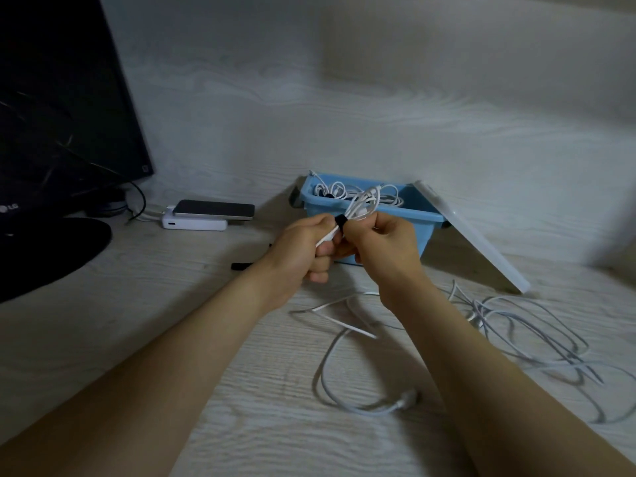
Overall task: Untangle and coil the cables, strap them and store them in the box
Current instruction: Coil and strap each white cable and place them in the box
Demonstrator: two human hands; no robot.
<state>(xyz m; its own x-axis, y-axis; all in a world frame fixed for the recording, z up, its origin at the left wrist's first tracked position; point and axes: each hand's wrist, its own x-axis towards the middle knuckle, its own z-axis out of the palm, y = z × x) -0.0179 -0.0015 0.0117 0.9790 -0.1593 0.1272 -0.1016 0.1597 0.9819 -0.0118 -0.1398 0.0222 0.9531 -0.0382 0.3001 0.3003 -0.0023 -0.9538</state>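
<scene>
Above the desk, the left hand [303, 247] and right hand [387, 241] are squeezing a strapped cable bundle [359, 210]. Some cables are already sitting in the blue box [421, 223]; loose cables [509, 325] are waiting.

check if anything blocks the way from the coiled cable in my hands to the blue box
Nothing visible does. The box is open just behind the cable held by the left hand and right hand. Its lid leans against the right side, off the opening, and other cables already lie inside.
</scene>
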